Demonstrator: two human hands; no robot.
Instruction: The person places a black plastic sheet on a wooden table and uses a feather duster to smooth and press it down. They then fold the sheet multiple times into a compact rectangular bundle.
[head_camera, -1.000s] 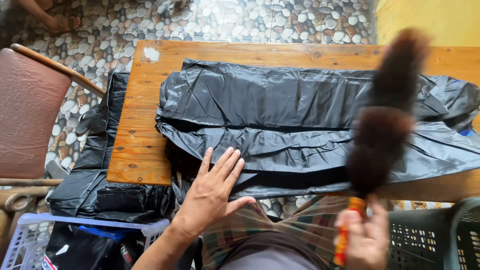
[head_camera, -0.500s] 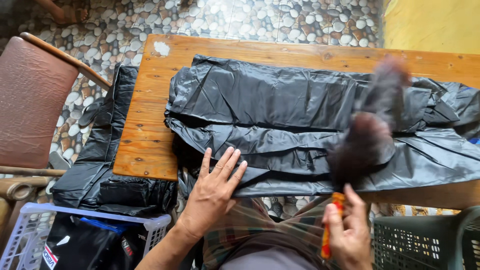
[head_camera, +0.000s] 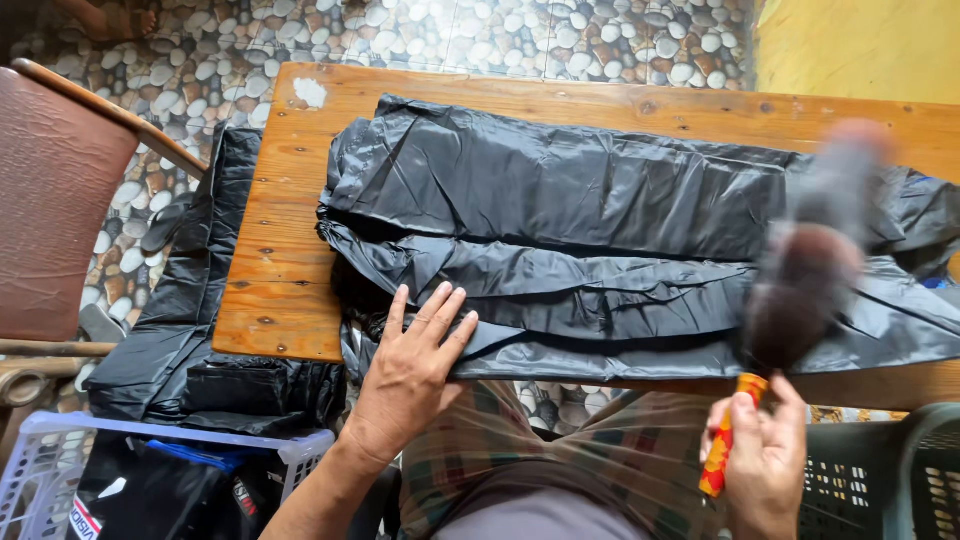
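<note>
A large black plastic sheet (head_camera: 560, 200), folded in long layers, lies across a wooden table (head_camera: 280, 270). My left hand (head_camera: 415, 365) rests flat on its near edge, fingers spread. My right hand (head_camera: 765, 465) grips the orange and red handle of a dark feather duster (head_camera: 810, 270). The duster's fluffy head is blurred and hovers over the right part of the sheet.
More black plastic (head_camera: 190, 330) hangs off the table's left side down to a pale crate (head_camera: 150, 470). A brown chair (head_camera: 55, 200) stands at the left on the pebble floor. A dark green basket (head_camera: 900, 470) sits at the lower right. A yellow surface (head_camera: 860, 45) is at the top right.
The duster head has swung over the right part of the sheet and shifted between frames. My left hand has stayed flat on the sheet's near edge.
</note>
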